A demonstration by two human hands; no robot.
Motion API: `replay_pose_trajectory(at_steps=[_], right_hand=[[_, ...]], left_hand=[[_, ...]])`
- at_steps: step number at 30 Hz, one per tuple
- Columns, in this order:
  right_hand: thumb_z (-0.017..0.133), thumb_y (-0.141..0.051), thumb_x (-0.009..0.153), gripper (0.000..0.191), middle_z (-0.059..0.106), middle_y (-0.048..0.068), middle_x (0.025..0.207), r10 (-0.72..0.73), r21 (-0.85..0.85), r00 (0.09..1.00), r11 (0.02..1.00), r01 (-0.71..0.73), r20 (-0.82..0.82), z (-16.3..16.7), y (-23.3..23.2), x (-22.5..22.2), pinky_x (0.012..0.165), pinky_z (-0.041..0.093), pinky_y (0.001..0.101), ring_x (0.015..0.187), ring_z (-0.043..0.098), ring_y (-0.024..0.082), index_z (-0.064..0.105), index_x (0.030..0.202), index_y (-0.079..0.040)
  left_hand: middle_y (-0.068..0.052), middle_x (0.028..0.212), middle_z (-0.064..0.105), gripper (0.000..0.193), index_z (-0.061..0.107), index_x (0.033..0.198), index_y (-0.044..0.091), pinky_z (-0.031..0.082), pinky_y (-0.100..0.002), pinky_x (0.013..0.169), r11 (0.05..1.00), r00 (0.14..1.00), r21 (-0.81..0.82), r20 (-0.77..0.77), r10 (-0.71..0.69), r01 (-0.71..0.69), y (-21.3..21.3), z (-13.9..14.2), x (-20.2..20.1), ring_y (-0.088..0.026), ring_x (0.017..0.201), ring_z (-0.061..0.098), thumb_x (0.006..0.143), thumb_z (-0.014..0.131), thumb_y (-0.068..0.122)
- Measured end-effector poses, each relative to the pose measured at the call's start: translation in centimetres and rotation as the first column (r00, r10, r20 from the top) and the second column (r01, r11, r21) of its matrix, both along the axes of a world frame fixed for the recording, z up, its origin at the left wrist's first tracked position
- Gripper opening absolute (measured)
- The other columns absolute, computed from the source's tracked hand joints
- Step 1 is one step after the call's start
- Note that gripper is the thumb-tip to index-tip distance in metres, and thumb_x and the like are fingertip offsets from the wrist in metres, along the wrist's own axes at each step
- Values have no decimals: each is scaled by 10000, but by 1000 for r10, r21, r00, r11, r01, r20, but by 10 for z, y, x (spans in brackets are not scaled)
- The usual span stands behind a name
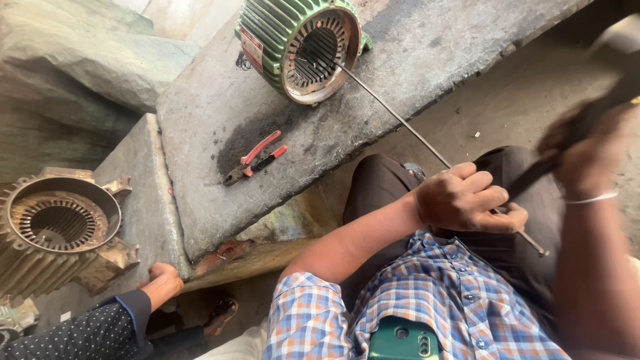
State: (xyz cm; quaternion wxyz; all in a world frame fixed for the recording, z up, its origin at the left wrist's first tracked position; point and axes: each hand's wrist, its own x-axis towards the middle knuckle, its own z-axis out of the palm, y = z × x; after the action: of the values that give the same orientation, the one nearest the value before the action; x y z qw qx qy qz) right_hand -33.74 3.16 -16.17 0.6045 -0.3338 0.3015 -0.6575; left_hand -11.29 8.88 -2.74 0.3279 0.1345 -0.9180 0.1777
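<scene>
Rod: a long thin steel rod (400, 120) runs from your lap up into the bore of the green stator (300, 47), so its tip can bear on the slots inside.
Left hand: your left hand (463, 200) is fisted tight around the rod's near end, fingers pressed together, which keeps the rod aimed at the stator.
Right hand: your right hand (587, 150) is raised beside the rod's near end and blurred; it grips a dark handle (likely a hammer, too smeared to be sure), fingers wrapped as far as you can tell.
Stator: it lies on its side on the stone slab (413, 60), open end facing you, so the rod goes straight in.
Pliers: red-handled pliers (257, 159) lie on the slab just in front of the stator, apart from it.
Second stator: a bare metal stator (60, 227) sits well left of the green one, off the slab.
Other person: another person's hand (160, 280) rests by the slab's near corner, well away from the stator.
</scene>
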Motion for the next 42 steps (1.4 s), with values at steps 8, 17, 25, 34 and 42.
replay_pose_trajectory(at_steps=[8,17,25,34,42], right_hand=[[501,-663,961,562,495,50,729,-209,-310,829,950,46,-519,23,48,-68,551,394,316,587,477,182,503,907,-103],[643,-514,843,471,576,79,783,-388,-548,635,834,-67,-669,25,111,-76,597,468,333,643,580,224,566,929,-57],[768,-381,737,447,648,106,832,-463,-663,611,736,-138,-642,43,165,-75,637,534,348,692,672,260,622,948,-15],[762,-255,675,330,645,112,759,-405,-751,684,573,-327,-607,57,146,-74,654,571,398,663,694,299,630,865,-19],[731,-154,647,185,606,139,633,-303,-474,408,768,-431,-861,94,119,-63,503,479,424,554,627,352,670,761,-22]], left_hand=[[51,717,378,150,580,979,273,324,-280,568,1000,999,13,43,6,-6,3,-9,6,-104,624,444,966,671,154],[36,711,429,258,606,952,190,365,-317,587,993,999,117,35,-16,12,-3,5,16,-139,625,484,1011,640,439],[45,558,392,401,519,712,170,323,-340,543,977,962,161,-213,169,-136,-3,26,-7,-138,488,413,983,720,387],[10,567,399,321,561,744,122,316,-358,530,986,943,138,-305,132,-93,-6,35,-13,-180,491,420,939,783,247],[-9,586,415,292,560,783,102,356,-372,546,989,963,110,-238,126,-102,-7,36,-1,-206,515,456,936,789,196]])
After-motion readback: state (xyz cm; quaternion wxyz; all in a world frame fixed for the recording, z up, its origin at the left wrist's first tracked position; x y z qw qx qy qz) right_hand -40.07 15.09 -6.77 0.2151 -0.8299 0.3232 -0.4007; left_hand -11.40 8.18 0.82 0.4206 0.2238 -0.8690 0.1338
